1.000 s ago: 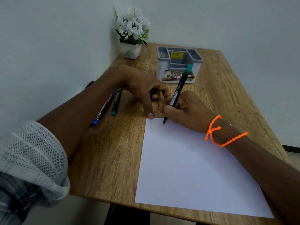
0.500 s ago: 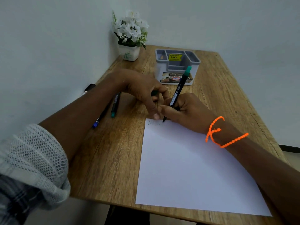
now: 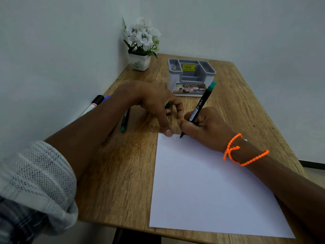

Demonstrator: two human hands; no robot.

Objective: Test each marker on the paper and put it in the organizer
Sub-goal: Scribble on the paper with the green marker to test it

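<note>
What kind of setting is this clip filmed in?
Probably a home or office desk corner: a small wooden table against plain walls, with a desk organizer, a potted flower and paper.

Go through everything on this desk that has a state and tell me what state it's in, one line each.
Green marker: uncapped, held by the right hand, tip on the paper.
Paper: flat on the desk, faint marks at its top left corner.
Left hand: thumb pressing the paper's corner, fingers curled round a green cap.
Organizer: upright, no markers visible inside.
Spare markers: lying on the desk, capped.
Flower pot: upright.
</note>
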